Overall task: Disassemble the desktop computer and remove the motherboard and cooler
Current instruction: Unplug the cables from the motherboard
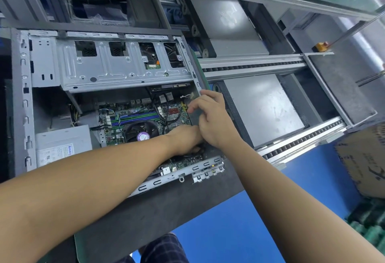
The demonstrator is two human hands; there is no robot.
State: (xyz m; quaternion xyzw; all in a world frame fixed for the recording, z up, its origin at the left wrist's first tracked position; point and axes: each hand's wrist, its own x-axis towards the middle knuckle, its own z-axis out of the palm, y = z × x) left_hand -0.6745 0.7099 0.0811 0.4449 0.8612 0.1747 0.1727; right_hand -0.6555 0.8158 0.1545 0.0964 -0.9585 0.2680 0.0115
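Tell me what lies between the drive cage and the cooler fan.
In the head view, blue and green memory slots lie between the drive cage and the cooler fan, on the motherboard.

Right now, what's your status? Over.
Left hand under right hand inside the case, grips hidden. Motherboard, cooler in place. Black cables cross the board.
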